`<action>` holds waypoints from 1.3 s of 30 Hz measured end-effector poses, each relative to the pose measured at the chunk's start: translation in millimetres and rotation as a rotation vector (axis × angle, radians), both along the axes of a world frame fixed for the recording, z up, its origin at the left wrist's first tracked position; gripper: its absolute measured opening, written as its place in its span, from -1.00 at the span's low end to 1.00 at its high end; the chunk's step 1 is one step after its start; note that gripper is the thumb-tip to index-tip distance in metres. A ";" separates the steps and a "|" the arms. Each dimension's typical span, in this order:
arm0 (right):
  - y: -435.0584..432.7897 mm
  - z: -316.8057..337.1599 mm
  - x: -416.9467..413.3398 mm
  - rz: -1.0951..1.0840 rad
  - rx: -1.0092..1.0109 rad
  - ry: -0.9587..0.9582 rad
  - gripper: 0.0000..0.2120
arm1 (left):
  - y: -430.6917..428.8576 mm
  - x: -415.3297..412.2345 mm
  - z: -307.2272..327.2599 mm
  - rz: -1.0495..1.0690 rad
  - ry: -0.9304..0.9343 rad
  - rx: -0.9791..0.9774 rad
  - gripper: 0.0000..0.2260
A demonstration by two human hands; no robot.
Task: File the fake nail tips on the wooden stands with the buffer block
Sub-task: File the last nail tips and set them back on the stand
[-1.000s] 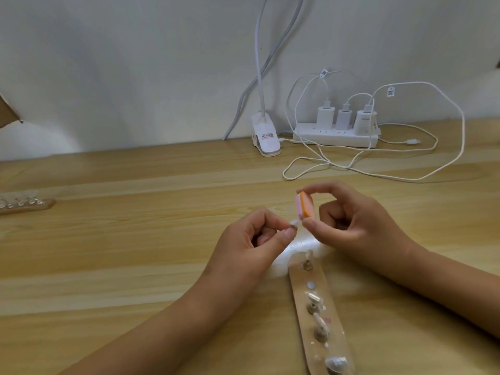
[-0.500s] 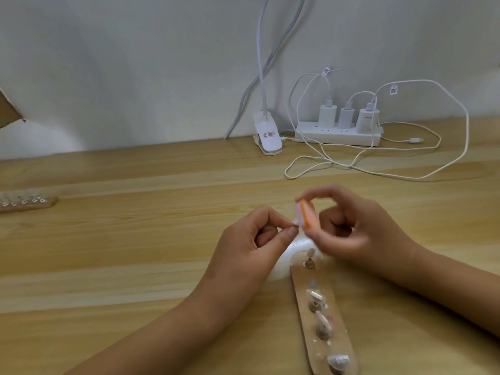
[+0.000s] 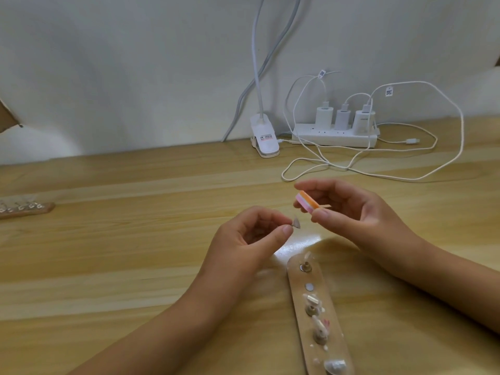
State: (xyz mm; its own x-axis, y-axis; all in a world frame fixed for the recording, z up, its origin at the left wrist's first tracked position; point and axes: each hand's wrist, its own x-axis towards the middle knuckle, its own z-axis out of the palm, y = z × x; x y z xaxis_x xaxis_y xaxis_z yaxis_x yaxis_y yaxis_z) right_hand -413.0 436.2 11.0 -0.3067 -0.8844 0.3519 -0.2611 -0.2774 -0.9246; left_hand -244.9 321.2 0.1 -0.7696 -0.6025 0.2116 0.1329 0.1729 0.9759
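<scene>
Near the bottom edge the wooden stand (image 3: pixel 296 296) runs out of frame, so its lower end is cut off & the last tip on it is only partly seen. Both forearms also leave the frame, at bottom & right. Tips on the stand are clear & small, hard to make out in the glare. A second stand (image 3: pixel 40 208) at far left is cut by the frame edge; its tips are tiny glints, count unsure.

Counts: 2 hands, 1 buffer block, 2 stands. The near stand shows 4 pegs w/ tips, plus 1 bare metal disc (image 3: pixel 309 287) betw. the 1st & 2nd peg.

The left hand (image 3: pixel 251 239) pinches a nail tip (image 3: pixel 296 222) on its little peg betw. thumb & forefinger, above the tabletop (image 3: pixel 121 266), just beyond the stand's top end. The thumb hides most of that peg. The right hand (image 3: pixel 357 215) has its fingers clamped on the pink-orange buffer block (image 3: pixel 307 203), thumb below, fingers on top. The block is close to the tip, but apart.

Behind, by the wall: white power strip (image 3: pixel 335 136) w/ 3 chargers (image 3: pixel 323 116), looping white cables (image 3: pixel 328 165), clip-on lamp base (image 3: pixel 263 140).
</scene>
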 end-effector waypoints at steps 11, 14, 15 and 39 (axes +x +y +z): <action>-1.8 -9.4 -1.1 -0.170 -0.188 0.677 -0.58 | 0.3 -1.8 -2.4 0.001 -0.060 -0.058 -0.91; -2.8 -11.6 -1.9 -0.097 -0.167 0.680 -0.58 | 1.4 -1.6 -2.2 -0.006 -0.054 -0.088 -0.92; -3.3 -11.6 -2.3 -0.088 -0.162 0.674 -0.59 | 1.5 -1.6 -2.3 -0.008 -0.054 -0.095 -0.92; -4.9 -11.9 -1.9 -0.119 -0.098 0.681 -0.57 | 2.9 -2.5 -2.9 -0.013 -0.079 -0.145 -0.93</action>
State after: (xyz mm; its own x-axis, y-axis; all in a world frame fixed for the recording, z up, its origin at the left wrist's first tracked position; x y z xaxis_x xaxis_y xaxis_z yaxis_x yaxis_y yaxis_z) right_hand -414.9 431.3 -0.8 -0.0823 -0.8126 0.5769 -0.8078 -0.2846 -0.5162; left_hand -247.5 324.0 -2.8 -0.7949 -0.5598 0.2340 0.0598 0.3115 0.9484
